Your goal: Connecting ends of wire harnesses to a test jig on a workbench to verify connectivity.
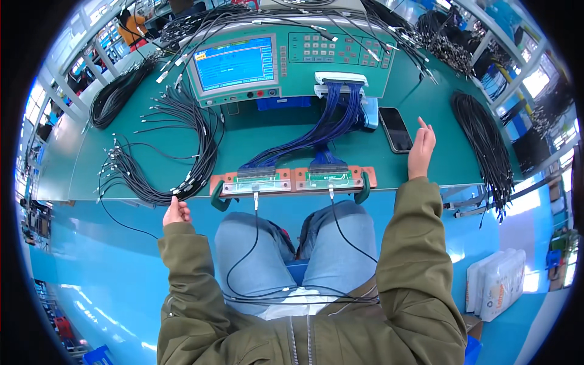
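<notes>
My left hand (pixel 176 212) is at the table's front edge, below a curved bundle of black cables (pixel 196 159) with metal ends. Its fingers are curled in; whether a cable is in them is hidden. One black cable hangs from the bundle toward that wrist. My right hand (pixel 421 149) is raised beside a black phone (pixel 396 129), fingers stretched out and holding nothing. Between my hands, a test fixture (pixel 293 181) with two green boards lies along the edge. Two cables (pixel 256 210) (pixel 340 225) are plugged into its front and loop down across my lap.
Behind the fixture stands a green tester (pixel 292 61) with a lit screen, joined to it by blue wires (pixel 304 140). More cable bundles lie at the left (pixel 125 91), at the right (pixel 486 146) and on top. White sacks (pixel 496 285) sit on the blue floor at right.
</notes>
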Motion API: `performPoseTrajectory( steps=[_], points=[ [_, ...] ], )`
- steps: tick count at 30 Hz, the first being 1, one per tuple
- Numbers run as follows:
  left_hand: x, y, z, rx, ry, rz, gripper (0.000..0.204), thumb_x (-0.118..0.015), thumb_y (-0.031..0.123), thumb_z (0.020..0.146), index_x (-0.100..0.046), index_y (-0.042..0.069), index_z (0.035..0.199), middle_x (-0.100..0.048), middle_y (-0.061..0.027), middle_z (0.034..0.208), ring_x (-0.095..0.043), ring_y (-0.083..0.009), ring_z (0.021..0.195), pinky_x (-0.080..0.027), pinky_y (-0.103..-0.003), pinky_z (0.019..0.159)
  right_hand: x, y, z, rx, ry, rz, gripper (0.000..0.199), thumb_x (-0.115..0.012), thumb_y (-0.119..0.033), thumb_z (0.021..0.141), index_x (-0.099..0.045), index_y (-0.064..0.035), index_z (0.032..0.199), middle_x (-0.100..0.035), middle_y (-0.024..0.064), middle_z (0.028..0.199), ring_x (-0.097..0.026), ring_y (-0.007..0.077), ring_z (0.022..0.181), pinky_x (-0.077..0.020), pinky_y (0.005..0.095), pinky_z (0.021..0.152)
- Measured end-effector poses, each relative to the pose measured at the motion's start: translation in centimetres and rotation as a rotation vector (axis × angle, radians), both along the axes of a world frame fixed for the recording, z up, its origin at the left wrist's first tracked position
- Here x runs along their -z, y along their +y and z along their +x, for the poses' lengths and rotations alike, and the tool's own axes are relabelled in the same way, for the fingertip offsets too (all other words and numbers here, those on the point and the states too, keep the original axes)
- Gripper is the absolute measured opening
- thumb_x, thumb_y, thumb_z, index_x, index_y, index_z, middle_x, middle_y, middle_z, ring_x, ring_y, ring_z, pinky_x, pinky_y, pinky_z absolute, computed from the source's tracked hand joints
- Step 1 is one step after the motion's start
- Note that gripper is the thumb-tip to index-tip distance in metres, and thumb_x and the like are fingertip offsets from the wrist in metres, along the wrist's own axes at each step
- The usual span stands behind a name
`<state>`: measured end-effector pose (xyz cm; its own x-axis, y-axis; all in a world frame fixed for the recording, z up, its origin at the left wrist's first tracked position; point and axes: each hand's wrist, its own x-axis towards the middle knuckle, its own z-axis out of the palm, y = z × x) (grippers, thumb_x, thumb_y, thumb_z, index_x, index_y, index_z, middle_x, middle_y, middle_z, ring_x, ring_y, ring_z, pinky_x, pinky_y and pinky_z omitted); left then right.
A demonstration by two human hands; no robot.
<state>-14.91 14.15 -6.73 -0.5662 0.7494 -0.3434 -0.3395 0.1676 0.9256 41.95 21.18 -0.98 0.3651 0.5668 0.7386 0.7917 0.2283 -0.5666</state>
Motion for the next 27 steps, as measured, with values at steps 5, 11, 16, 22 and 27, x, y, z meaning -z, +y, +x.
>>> performPoseTrajectory(
  steps=[5,11,16,22,27],
  points=[
    [-1.5,-2.7,-0.9,0.265,-0.662,0.385,0.028,-0.050,0.027,0.081,-0.050,0.009,0.059,-0.044,0.0007,0.043,-0.032,-0.0101,0.034,-0.024,-0.022,0.034,-0.6,0.2,0.4,0.025,0.192,-0.077,0.021,-0.041,-0.019,0.088,-0.050,-0.0025,0.079,-0.056,0.0114,0.092,-0.048,0.0246,0.103,-0.0357,0.0308,0.086],
    [-5.8,-5.2,3.2,0.569,-0.890,0.572,0.029,-0.037,0.021,0.080,-0.049,0.007,0.058,-0.044,-0.0008,0.043,-0.035,-0.0102,0.040,-0.027,-0.022,0.041,-0.3,0.6,1.2,-0.154,0.449,-0.085,0.029,-0.039,-0.022,0.090,-0.050,-0.0009,0.074,-0.054,0.0102,0.086,-0.057,0.0227,0.089,-0.0393,0.0281,0.080],
    [-5.6,-5.1,3.9,0.696,-0.811,0.584,0.031,-0.032,0.021,0.080,-0.050,0.006,0.058,-0.044,-0.0014,0.043,-0.036,-0.0106,0.042,-0.028,-0.022,0.042,-0.1,0.9,1.2,-0.192,0.431,-0.133,0.034,-0.037,-0.023,0.090,-0.047,-0.0012,0.067,-0.053,0.0093,0.084,-0.058,0.0211,0.086,-0.0387,0.0269,0.079],
    [-5.1,-5.1,4.3,0.726,-0.777,0.550,0.032,-0.030,0.020,0.080,-0.051,0.006,0.060,-0.044,-0.0018,0.044,-0.035,-0.0110,0.042,-0.028,-0.023,0.042,-0.3,0.8,1.0,-0.176,0.403,-0.189,0.039,-0.034,-0.028,0.091,-0.039,-0.0049,0.061,-0.056,0.0102,0.088,-0.054,0.0184,0.093,-0.0347,0.0253,0.082],
    [-4.6,-5.3,4.6,0.689,-0.797,0.502,0.033,-0.030,0.020,0.080,-0.051,0.006,0.060,-0.044,-0.0017,0.043,-0.035,-0.0111,0.042,-0.028,-0.023,0.043,0.1,1.1,1.4,-0.138,0.336,-0.221,0.039,-0.034,-0.028,0.091,-0.042,-0.0034,0.062,-0.058,0.0108,0.090,-0.053,0.0173,0.089,-0.0364,0.0256,0.079]
  ],
)
